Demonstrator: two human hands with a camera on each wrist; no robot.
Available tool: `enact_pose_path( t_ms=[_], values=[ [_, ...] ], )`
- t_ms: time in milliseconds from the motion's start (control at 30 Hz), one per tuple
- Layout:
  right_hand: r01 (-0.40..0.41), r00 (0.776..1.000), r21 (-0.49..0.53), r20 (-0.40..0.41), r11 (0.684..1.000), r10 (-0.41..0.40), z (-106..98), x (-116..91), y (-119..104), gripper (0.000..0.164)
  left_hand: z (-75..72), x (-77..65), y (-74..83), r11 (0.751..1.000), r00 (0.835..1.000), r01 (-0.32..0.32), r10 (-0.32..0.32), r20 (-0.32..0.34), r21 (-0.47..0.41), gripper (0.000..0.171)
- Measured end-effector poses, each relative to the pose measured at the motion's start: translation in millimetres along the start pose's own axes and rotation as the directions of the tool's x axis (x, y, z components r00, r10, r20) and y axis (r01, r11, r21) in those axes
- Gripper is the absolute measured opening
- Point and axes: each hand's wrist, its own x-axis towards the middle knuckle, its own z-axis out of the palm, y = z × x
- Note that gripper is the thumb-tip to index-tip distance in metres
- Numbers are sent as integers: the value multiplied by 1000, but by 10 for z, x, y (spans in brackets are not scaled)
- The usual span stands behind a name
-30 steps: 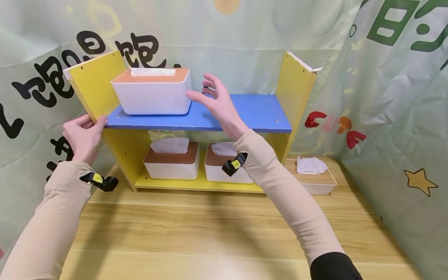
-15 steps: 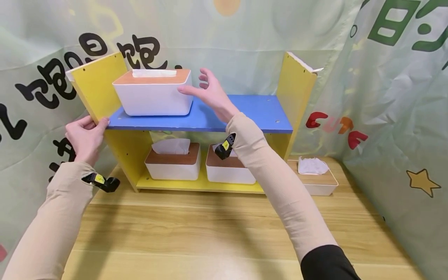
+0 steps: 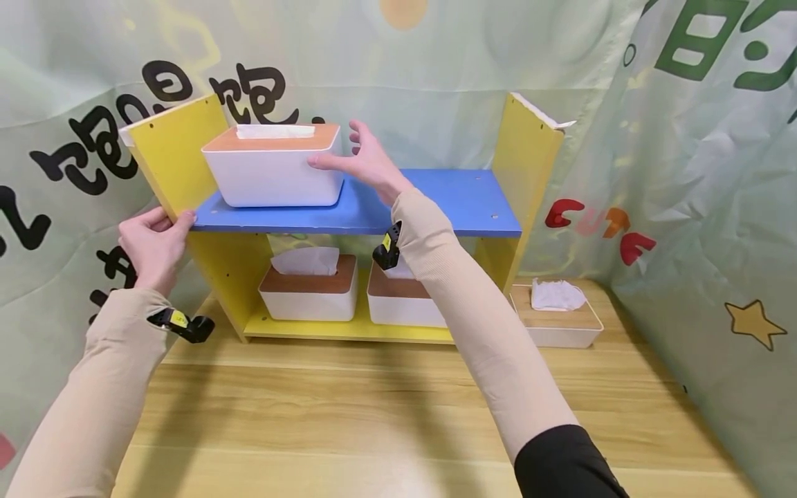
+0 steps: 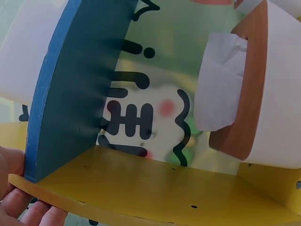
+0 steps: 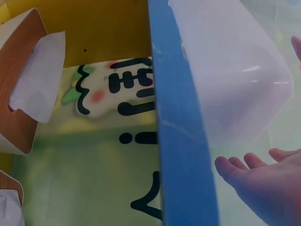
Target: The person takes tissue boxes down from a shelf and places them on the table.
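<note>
A white tissue box (image 3: 274, 176) with a wooden lid stands at the left of the blue shelf board (image 3: 429, 207). My right hand (image 3: 371, 162) is at its right end, fingers spread. The thumb overlaps the front face in the head view, and the fingers reach toward the end wall. In the right wrist view the fingertips (image 5: 229, 165) lie close to the box's end. My left hand (image 3: 152, 247) grips the front edge of the yellow side panel (image 3: 177, 149), thumb at the blue board's corner and fingers wrapped outside the panel, as the left wrist view shows.
Two more tissue boxes, left (image 3: 308, 303) and right (image 3: 401, 311), stand on the yellow lower shelf (image 3: 349, 333). Another tissue box (image 3: 560, 328) is on the wooden table (image 3: 311, 415) to the right of the unit. A printed curtain (image 3: 436, 131) hangs behind and at both sides.
My right hand has moved left and slightly up, so its thumb now reaches further across the box's front. The left hand keeps its grip on the panel, and the box stays in place.
</note>
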Motion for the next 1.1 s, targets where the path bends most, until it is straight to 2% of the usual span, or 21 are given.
enact_pose_path(
  t_ms=[200, 567, 900, 1100],
  values=[
    [-24, 999, -23, 21, 999, 24, 19, 104, 11, 114, 3, 4, 12, 1000, 1000, -3, 3, 3, 12, 50],
    [-80, 996, 20, 29, 997, 80, 35, 221, 45, 116, 30, 7, 22, 1000, 1000, -8, 8, 14, 6, 49],
    [-64, 998, 68, 19, 996, 63, 168, 316, 71, 119, -28, -15, -3, 1000, 1000, -12, 11, 5, 21, 50],
    [-53, 998, 100, 26, 994, 51, 168, 340, 89, 121, 7, -9, -1, 1000, 1000, -9, 9, -2, 20, 49]
  ],
)
